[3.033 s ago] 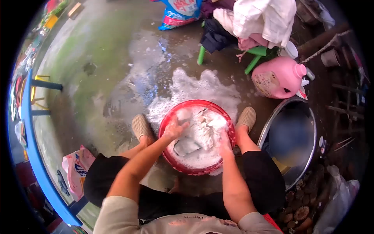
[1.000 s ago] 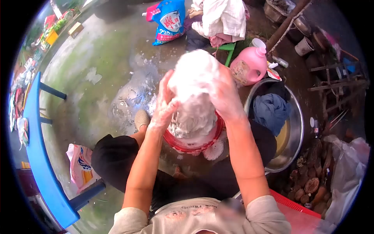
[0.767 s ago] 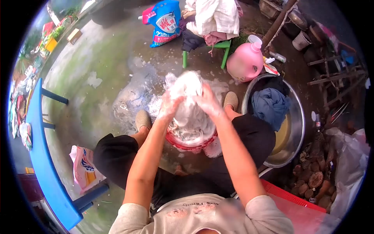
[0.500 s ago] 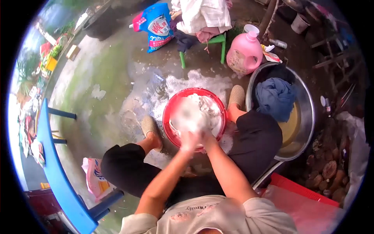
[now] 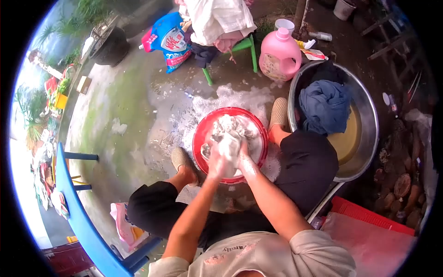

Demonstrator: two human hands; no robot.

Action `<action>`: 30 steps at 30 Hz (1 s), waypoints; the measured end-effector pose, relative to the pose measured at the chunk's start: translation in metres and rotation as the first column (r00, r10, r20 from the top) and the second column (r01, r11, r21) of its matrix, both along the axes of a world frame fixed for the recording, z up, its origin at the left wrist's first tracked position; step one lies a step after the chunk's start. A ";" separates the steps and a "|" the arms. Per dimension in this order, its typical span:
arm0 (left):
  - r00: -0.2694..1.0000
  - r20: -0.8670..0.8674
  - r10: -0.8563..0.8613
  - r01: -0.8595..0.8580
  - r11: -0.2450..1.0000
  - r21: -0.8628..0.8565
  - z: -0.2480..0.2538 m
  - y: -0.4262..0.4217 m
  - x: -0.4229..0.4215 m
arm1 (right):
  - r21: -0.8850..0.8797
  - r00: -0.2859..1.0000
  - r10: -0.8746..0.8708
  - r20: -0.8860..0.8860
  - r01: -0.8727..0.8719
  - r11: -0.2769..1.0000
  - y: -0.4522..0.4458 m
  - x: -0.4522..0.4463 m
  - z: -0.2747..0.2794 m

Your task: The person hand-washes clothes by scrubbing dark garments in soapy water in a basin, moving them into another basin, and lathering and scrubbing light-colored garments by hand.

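A red basin stands on the wet ground between my feet, with a white soapy cloth bunched inside it. My left hand grips the near left side of the cloth. Opposite it, my right hand is closed on the cloth's right side. Suds coat the fingers of both hands, and the cloth partly hides them. Part of the cloth is lifted between the hands, while the rest lies in the basin.
A metal tub with dark blue clothes and yellowish water is at my right. Beyond the basin stand a pink jug, a green stool piled with clothes and a blue detergent bag. A blue bench is at left.
The blur over the cloth has gone, and the lifted cloth now shows between my hands. The whole view has shifted slightly. Both hands stay at the basin.
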State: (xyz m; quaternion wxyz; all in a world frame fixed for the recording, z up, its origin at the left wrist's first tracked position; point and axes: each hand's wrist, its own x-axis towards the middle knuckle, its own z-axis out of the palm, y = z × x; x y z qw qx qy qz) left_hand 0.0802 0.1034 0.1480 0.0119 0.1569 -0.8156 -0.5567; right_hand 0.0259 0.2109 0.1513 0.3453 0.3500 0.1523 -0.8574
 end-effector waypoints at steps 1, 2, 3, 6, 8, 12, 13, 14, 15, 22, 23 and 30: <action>0.988 -0.102 0.113 -0.134 0.963 -0.234 0.038 0.034 0.011 | -0.006 0.999 0.032 -0.020 -0.032 0.999 0.005 0.001 -0.004; 0.995 -0.073 0.066 -0.084 0.954 -0.287 0.067 0.056 0.016 | -0.024 0.996 0.070 -0.047 -0.071 0.997 0.009 0.002 -0.007; 0.999 -0.041 0.023 -0.036 0.942 -0.335 0.082 0.067 0.019 | -0.022 0.994 0.087 -0.071 -0.089 0.996 0.011 0.003 -0.009; 0.982 0.178 0.064 0.048 0.826 -0.562 0.042 0.040 0.005 | 0.022 0.993 0.057 -0.102 -0.055 0.998 0.001 0.009 -0.009; 0.979 0.115 0.168 -0.074 0.818 -0.570 0.004 0.007 -0.019 | 0.037 0.993 0.023 -0.113 -0.019 0.999 -0.007 0.009 -0.004; 0.943 -0.093 0.319 -0.326 0.943 -0.074 0.001 -0.001 -0.034 | 0.002 0.994 0.024 -0.110 -0.024 1.000 -0.009 0.008 0.002; 0.961 -0.084 0.265 -0.274 0.955 -0.117 0.018 0.011 -0.022 | -0.012 0.993 0.038 -0.112 -0.040 0.999 -0.008 0.008 0.001; 0.975 -0.074 0.212 -0.221 0.962 -0.160 0.036 0.024 -0.010 | -0.030 0.991 0.060 -0.119 -0.064 0.998 -0.006 0.006 -0.002; 0.997 -0.069 0.042 -0.068 0.904 -0.422 0.024 0.025 0.004 | -0.045 0.988 0.085 -0.130 -0.091 0.995 -0.005 0.006 -0.003; 0.984 -0.067 0.166 -0.173 0.787 -0.592 -0.004 0.005 -0.003 | -0.073 0.976 0.077 -0.202 -0.093 0.993 -0.004 0.009 0.014; 0.964 0.011 0.266 -0.265 0.957 0.121 -0.039 -0.038 -0.020 | -0.085 0.976 0.063 -0.209 -0.082 0.993 -0.007 0.009 0.022; 0.948 0.317 -0.031 0.295 0.458 -0.839 0.129 0.002 -0.019 | -0.301 0.929 0.059 -0.366 -0.178 0.937 -0.026 0.023 0.124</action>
